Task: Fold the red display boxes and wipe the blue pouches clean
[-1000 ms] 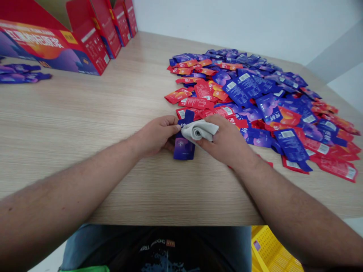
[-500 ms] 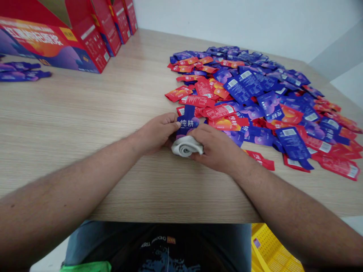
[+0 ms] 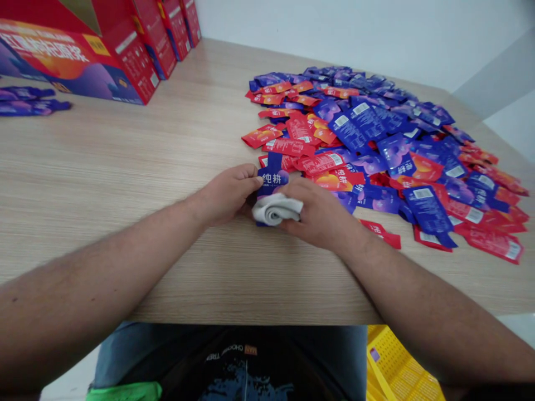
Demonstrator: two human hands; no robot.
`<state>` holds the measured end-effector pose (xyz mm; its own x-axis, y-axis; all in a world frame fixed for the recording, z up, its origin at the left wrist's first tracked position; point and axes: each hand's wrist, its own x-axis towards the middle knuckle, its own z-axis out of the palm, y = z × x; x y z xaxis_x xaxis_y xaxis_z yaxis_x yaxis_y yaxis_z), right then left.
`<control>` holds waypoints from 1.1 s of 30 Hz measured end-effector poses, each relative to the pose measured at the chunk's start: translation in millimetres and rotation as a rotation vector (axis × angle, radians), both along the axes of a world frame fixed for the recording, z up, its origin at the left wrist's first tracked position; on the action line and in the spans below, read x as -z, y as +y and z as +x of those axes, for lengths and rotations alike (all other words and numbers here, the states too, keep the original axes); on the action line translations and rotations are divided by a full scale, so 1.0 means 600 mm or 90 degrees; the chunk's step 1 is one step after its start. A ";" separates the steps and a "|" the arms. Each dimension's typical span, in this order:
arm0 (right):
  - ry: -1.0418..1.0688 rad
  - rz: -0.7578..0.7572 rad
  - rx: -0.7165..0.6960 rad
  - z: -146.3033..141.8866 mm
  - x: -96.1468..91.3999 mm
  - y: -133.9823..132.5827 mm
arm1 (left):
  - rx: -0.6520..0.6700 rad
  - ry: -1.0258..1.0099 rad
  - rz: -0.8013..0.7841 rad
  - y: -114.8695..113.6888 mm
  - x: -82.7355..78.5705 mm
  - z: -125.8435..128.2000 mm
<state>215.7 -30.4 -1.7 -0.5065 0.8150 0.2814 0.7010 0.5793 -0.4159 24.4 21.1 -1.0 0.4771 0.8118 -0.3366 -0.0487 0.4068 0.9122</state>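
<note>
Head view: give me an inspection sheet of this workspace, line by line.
Surface: light wood-grain table.
Job's things: rolled pale grey cloth lying on the lower part of a purple sachet printed with white characters.
Clutter: heap of red and blue sachets to the right; loose red sachets at its near edge; purple sachets at far left.
Hands: left hand at the sachet's left edge; right hand over the cloth.
Cables: nothing seen.
Surroundings: printed red cartons along the far left; white wall behind; yellow plastic crate below the table edge at right.
</note>
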 end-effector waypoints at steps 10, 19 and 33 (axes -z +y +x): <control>-0.016 -0.027 -0.036 -0.003 -0.001 -0.002 | -0.017 0.012 -0.001 -0.001 -0.004 0.002; 0.001 -0.019 -0.034 0.002 -0.003 0.001 | -0.011 0.013 -0.021 -0.002 -0.006 0.002; 0.020 0.025 0.054 -0.003 -0.001 -0.001 | 0.000 0.003 -0.007 -0.001 0.000 0.000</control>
<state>214.1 -31.0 -1.2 -0.4260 0.8430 0.3285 0.7351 0.5342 -0.4174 24.7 20.7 -0.9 0.4751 0.8082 -0.3480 -0.0452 0.4174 0.9076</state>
